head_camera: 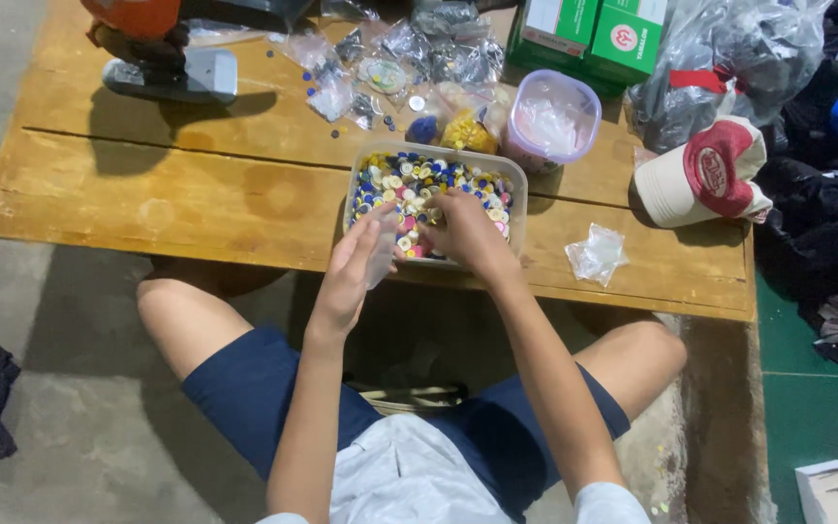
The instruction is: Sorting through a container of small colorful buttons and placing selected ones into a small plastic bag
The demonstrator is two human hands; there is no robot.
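Landmark is the clear tub (519,215) of mixed buttons (409,184) on the near plank of the wooden tabletop (196,194). Nearest to the person, the left hand (353,267) hangs at the tub's near-left corner, just off its front wall, fingers straight and pointing away, pinching a small clear plastic bag (381,254) against the palm; the bag's long axis runs front to back, its far end right at the tub's edge. The right hand (467,233) sits deeper, over the tub's near-right part, fingers curled down into the buttons; whether it has one pinched I can't tell, fingertips are buried. So the right hand is the nearer one to the buttons, with the bag just to its left, close but not touching as far as I can see. Right of the tub, a loose crumpled clear bag (597,252) lies well apart. Behind the tub: a purple-rimmed round container (554,121), small bags of parts (390,58), green boxes (589,34). Far right of it, a red-and-cream cap (705,175).
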